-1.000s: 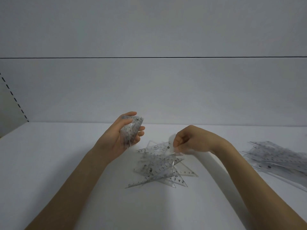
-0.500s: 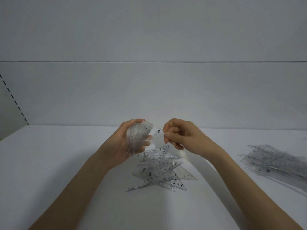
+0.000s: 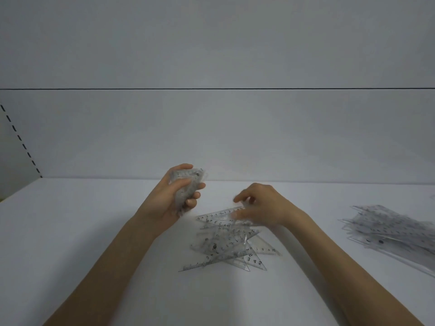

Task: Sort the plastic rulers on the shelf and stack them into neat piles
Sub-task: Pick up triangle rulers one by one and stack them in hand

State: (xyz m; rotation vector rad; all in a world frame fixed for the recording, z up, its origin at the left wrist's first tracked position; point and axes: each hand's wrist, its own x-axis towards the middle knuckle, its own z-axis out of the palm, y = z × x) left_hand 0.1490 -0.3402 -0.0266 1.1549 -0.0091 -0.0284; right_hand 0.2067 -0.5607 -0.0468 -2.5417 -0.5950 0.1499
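My left hand (image 3: 168,204) grips a small bundle of clear plastic rulers (image 3: 189,182), held upright above the white shelf (image 3: 70,231). A loose heap of clear triangle rulers (image 3: 226,243) with black numbers lies on the shelf in front of me. My right hand (image 3: 266,205) hovers at the heap's far edge, its fingers spread and blurred, fingertips at the top rulers. I see nothing lifted in that hand.
A second pile of clear rulers (image 3: 395,234) lies at the right edge of the shelf. The shelf's back wall (image 3: 211,137) rises close behind my hands. A slotted side panel (image 3: 21,140) stands at the far left.
My right hand passed a ruler up to the bundle in my left hand, then came back down empty to the heap. My left hand stayed raised with the bundle.
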